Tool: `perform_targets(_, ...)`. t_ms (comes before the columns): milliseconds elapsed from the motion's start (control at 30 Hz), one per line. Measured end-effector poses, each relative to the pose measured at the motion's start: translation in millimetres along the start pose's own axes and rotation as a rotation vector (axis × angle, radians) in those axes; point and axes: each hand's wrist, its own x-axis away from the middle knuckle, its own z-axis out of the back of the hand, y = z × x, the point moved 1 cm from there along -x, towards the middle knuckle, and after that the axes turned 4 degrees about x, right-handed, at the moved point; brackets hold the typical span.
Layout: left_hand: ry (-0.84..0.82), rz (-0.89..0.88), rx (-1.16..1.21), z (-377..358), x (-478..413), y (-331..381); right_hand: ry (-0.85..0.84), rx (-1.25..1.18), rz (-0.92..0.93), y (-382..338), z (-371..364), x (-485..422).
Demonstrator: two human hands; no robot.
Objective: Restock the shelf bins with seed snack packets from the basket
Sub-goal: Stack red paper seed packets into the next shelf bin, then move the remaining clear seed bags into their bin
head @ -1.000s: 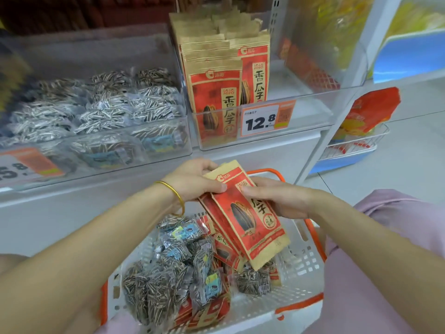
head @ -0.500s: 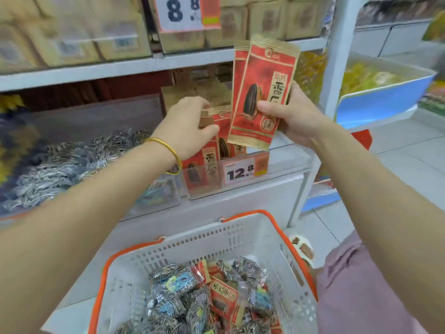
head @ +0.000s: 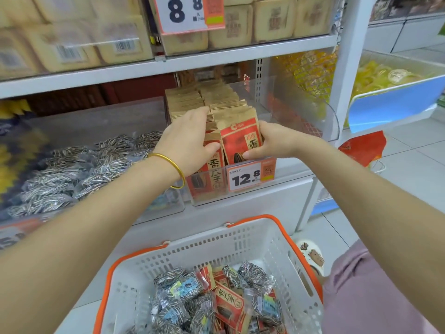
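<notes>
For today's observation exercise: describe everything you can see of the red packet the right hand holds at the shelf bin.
The packet is flat and paper-like: brown top, red front with a logo, dark characters and a seed picture. It stands roughly upright at the front of the clear bin. The right hand grips its right edge, and the left hand holds neighbouring packets.

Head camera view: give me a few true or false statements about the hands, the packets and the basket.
1. The right hand holds a red packet at the front of the clear bin. True.
2. That bin's price tag reads 8.8. False: it reads 12.8.
3. The basket is empty. False: seed packets lie in it.
4. The left hand, wearing a gold bangle, grips the row of packets in the bin. True.
</notes>
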Motion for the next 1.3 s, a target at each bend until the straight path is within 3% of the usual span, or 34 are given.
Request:
perform_targets(133, 0.008, -0.050, -0.054, -1.7, 2.0, 1.6, -0.090, 0.026, -0.025, -8.0, -0.4, -4.1)
perform_targets(233, -0.004, -0.078, -0.120, -1.3, 2.7, 1.7, -0.269, -0.036, -0.096, -15.4, 6.3, -2.0)
perform_targets(300, -0.005, -0.086, -0.137, 0.0, 3.5, 2.4, -0.329, 0.069, -0.168, -12.1, 9.6, 2.5)
perform_targets(367, 0.068, -0.130, -0.114, 2.6, 10.4, 2.0, -0.170, 0.252, -0.185, -8.0, 12.1, 9.5)
perform_targets(433, 0.225, -0.222, -0.071, 7.3, 29.6, 2.6, 0.150, 0.317, -0.138, -13.6, 8.7, 29.7)
perform_targets(500, 0.355, -0.270, 0.002, 5.5, 63.3, 3.7, 0.472, 0.253, -0.028, -26.5, -6.2, 67.1)
perform_targets(567, 0.328, -0.313, 0.067, -11.5, 103.1, -2.8, 0.620, 0.113, 0.073, -36.8, -34.9, 103.8)
perform_targets(633, 0.174, -0.330, 0.078, -41.9, 139.7, -19.3, 0.466, 0.107, 0.087, -35.6, -78.7, 115.3)
perform_targets(767, -0.337, -0.132, 0.012, -97.8, 166.8, -52.9, -0.373, 0.328, -0.044, 3.3, -192.2, 74.5)
perform_targets(833, -0.471, -0.001, -0.014, -113.3, 168.5, -65.5, -0.571, 0.363, -0.119, 27.6, -240.0, 61.8)
perform_targets(900, -0.545, 0.062, -0.082, -124.9, 171.1, -80.6, -0.668, 0.263, -0.216, 42.3, -273.5, 59.9)
perform_targets(967, -0.603, 0.106, -0.142, -132.3, 176.2, -94.5, -0.759, 0.099, -0.172, 41.6, -299.5, 64.5)
perform_targets(1000, -0.630, 0.137, -0.145, -135.3, 179.7, -100.6, -0.804, 0.099, -0.075, 38.6, -311.5, 67.1)
perform_targets(1100, -0.696, 0.220, -0.112, -142.0, 190.0, -112.1, -0.864, 0.426, 0.344, 28.7, -354.3, 79.6)
perform_targets(1167, -0.740, 0.251, -0.096, -144.5, 195.8, -115.8, -0.818, 0.537, 0.448, 32.8, -379.0, 83.3)
perform_targets(1233, -0.770, 0.273, -0.078, -146.7, 201.9, -117.4, -0.775, 0.496, 0.422, 37.0, -382.8, 83.5)
perform_targets(1300, -0.767, 0.310, -0.014, -147.4, 205.4, -118.1, -0.797, 0.296, 0.285, 37.1, -367.3, 74.3)
